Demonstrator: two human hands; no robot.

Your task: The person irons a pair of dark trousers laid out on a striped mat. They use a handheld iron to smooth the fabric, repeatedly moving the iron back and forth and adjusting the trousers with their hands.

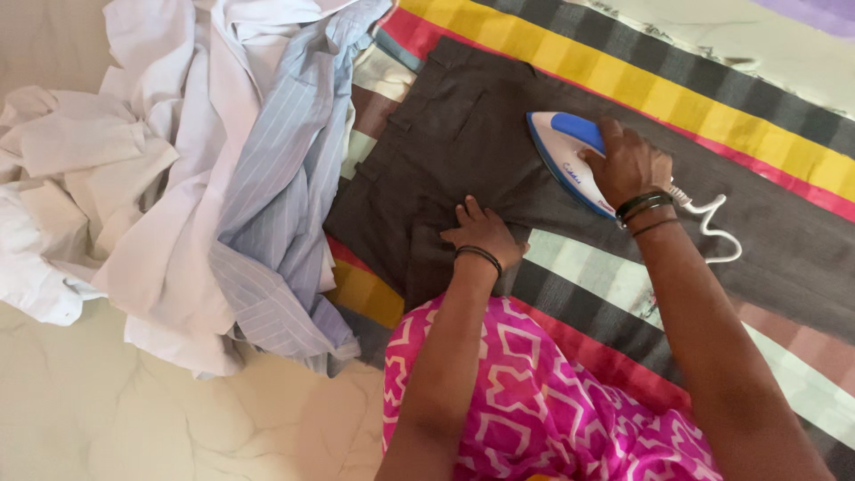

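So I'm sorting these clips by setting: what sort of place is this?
Probably a home, with ironing done on a bed or floor mat: a striped cloth is spread under dark trousers, the right hand holds an electric iron, and crumpled shirts are piled alongside.

right hand [628, 165] gripping iron [565, 160]; left hand [481, 232] flat on dark trousers [445, 151]

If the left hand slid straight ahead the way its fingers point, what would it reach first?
The left hand lies flat on the dark trousers, fingers pointing toward their waistband. It would likely just cross more trouser cloth, then reach the striped sheet.
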